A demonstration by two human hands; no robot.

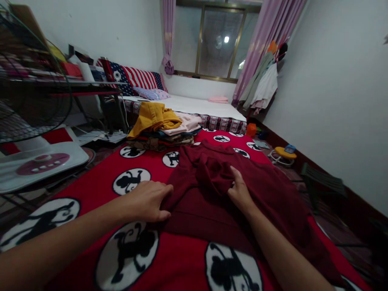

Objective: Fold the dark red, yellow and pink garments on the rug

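Maroon garment: spread across the red blanket, its cloth bunched into a raised fold near the middle.
Left hand: at the garment's left edge, fingers bent toward the cloth, thumb apart from them — whether it grips, one cannot tell.
Right hand: thumb and forefinger pinching the bunched fold.
Red blanket: printed with black figures in white ovals, under garment and pile alike.
Clothes pile: beyond the garment and to the left — mustard-yellow cloth and pale pink cloth on top.
Room: a white-topped bed stands below the window; a fan at far left, a yellow-topped stool at right.
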